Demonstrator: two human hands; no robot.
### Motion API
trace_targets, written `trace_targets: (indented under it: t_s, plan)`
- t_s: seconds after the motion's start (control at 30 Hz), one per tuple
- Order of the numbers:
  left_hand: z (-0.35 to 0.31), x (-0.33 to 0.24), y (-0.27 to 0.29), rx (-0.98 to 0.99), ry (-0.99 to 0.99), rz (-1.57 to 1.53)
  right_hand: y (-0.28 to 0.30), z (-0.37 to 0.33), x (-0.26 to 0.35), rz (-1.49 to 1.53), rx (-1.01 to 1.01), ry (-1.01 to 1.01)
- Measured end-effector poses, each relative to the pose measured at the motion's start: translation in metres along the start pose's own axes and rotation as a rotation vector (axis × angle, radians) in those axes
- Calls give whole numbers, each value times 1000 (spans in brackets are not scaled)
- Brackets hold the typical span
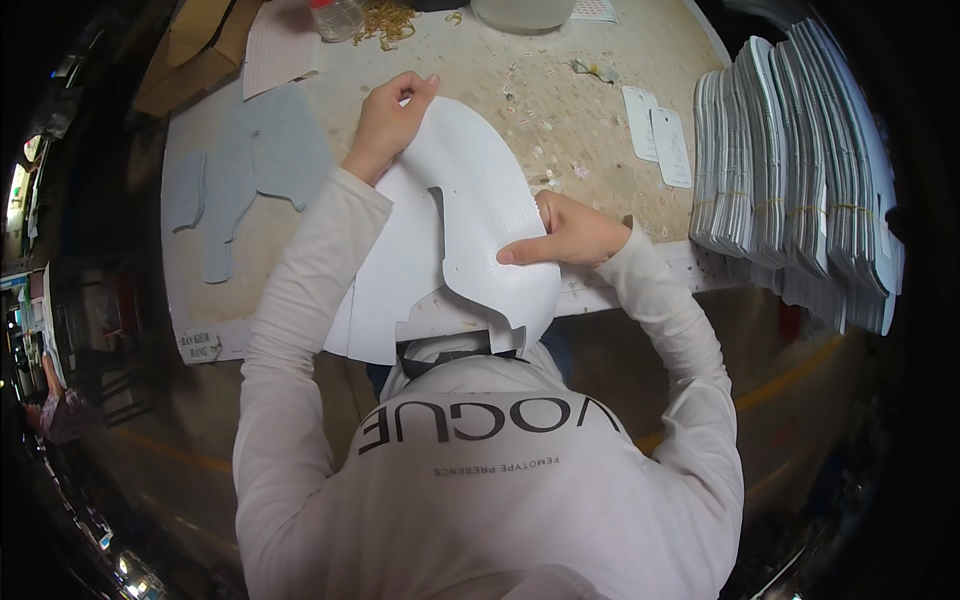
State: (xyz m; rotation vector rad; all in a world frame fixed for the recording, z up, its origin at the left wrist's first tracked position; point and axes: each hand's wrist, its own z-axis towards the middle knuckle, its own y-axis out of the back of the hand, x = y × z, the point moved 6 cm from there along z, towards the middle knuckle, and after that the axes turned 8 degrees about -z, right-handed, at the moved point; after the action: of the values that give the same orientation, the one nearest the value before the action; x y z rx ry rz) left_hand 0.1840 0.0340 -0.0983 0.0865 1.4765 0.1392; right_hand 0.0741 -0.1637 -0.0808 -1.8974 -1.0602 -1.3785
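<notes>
A large white cut-out sheet [485, 190], curved along its outer edge and notched inside, is held tilted between my hands over the table's front edge. My left hand [390, 122] is closed on its far end, fingers pinched together. At the right edge, my right hand [575, 232] grips it with the thumb flat on top and the fingers curled behind. Another white layer [383, 262] shows below and to the left; whether it is a separate piece I cannot tell. The near ends of the sheet hang close to my body.
Grey-blue cut pieces [285, 135] lie on the table [560, 60] at left. Tall banded bundles of sheets [785, 150] stand along the right edge. Two white tags [671, 148] lie beside them. Farther back are a cardboard box [205, 50], a clear jar [338, 20] and loose rubber bands [390, 25].
</notes>
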Motion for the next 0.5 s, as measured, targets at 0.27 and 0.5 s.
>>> trace_targets:
  t_s: [0.27,0.5]
  plan:
    - [1,1,0,30,16,-52,-27,-48,-13,-1,59,42]
    - [1,1,-1,22,16,-41,-47,-90,-12,148,297,-160]
